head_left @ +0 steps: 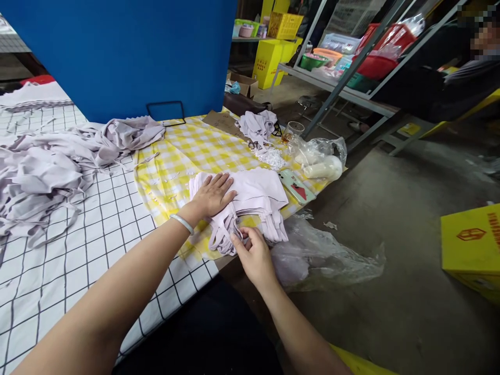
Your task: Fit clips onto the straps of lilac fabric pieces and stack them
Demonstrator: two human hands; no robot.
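A stack of pale lilac cut fabric pieces [260, 190] with narrow straps lies on the yellow checked cloth near the table's front edge. My left hand [213, 196] rests flat on the stack's left part, fingers stretched out, a light bangle [183, 223] on its wrist. At the front edge my right hand [253, 252] pinches the hanging straps [226, 232] between thumb and fingers; some of its fingertips are hidden behind the fabric. Just right of the stack lies a phone [297, 186] in a pale green case.
Loose lilac fabric [50, 166] is heaped on the left. A blue board [156, 57] stands behind. Small white pieces [270, 157], a glass [292, 131] and bagged white rolls [322, 166] sit at right. Clear plastic [332, 255] hangs off the edge. A person's sleeve [472, 67] shows far right.
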